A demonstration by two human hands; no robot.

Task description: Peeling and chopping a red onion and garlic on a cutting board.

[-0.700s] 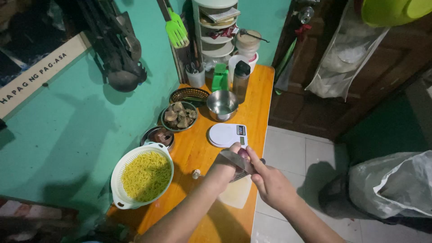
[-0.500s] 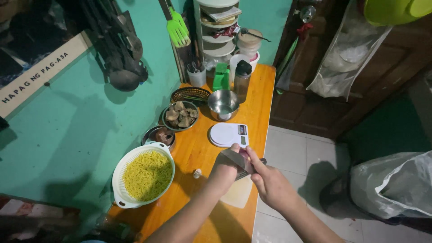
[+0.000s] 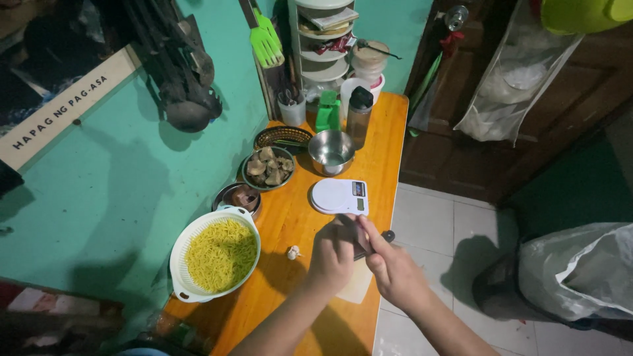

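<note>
Right hand [image 3: 394, 273]: grip closed around a knife [image 3: 374, 241], dark handle end poking out toward the floor side. Left hand [image 3: 331, 257]: fingers curled down just beside the blade, over a pale cutting board [image 3: 356, 285]; whether this grip has hold of anything cannot be told, the knuckles hide it. Both hands sit at the near edge of the orange wooden surface [image 3: 300, 217].

Just left of the hands: a garlic bulb [image 3: 293, 252]. Just beyond them: a white kitchen scale [image 3: 339, 196]. Farther left: a white colander [image 3: 214, 254] of yellow noodles. Behind the scale: a steel bowl [image 3: 331, 151], beside it a bowl of mushrooms [image 3: 268, 167].
</note>
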